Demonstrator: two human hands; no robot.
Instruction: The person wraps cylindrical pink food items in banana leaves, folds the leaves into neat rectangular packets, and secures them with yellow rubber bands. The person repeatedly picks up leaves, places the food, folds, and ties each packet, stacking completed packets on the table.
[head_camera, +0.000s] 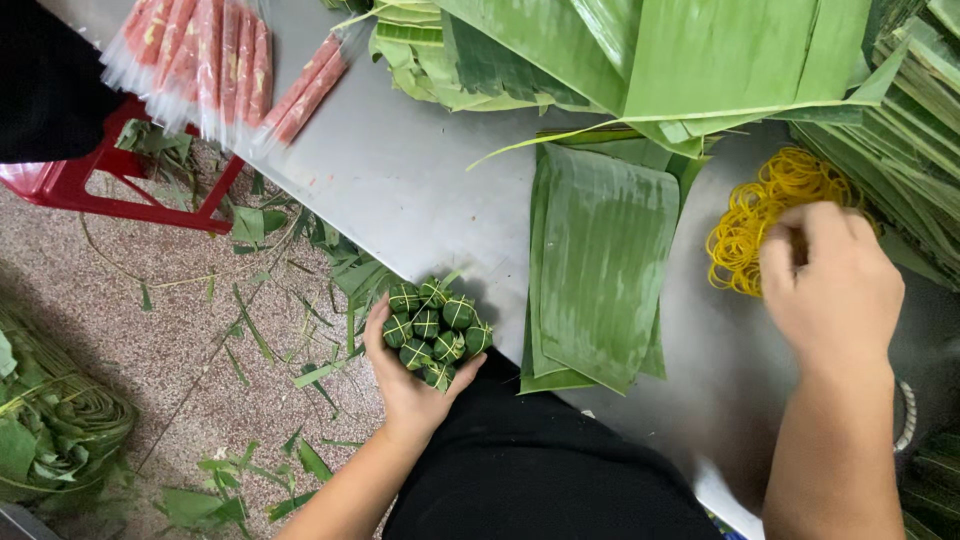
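Grey metal table (420, 190), running slantwise across the view. Heaped along its far edge, a pile of long green banana leaves (700, 50), more of them stacked at the right. Flat in the middle of the table, a stack of trimmed rectangular banana-leaf sheets (600, 260), just right of the left hand. Up at the left corner of the table, a row of clear plastic packages of pink-red sausage sticks (200, 60), long and narrow, fanned side by side, one pair lying a little apart toward the table's middle. Below them, off the table, a red plastic stool (110, 185) on the speckled floor (150, 340), strewn with leaf scraps; at the floor's left edge, a coiled roll of green leaf strips (60, 420).

Right of the sheets, a heap of yellow rubber bands (750, 220), partly covered by the right hand (830, 290), fingers curled down into the heap; whether pinching a band, cannot tell. At the table's near edge, left hand (410, 385), palm up, fingers cupped around a cluster of small leaf-wrapped bundles tied with pale bands (435, 330).
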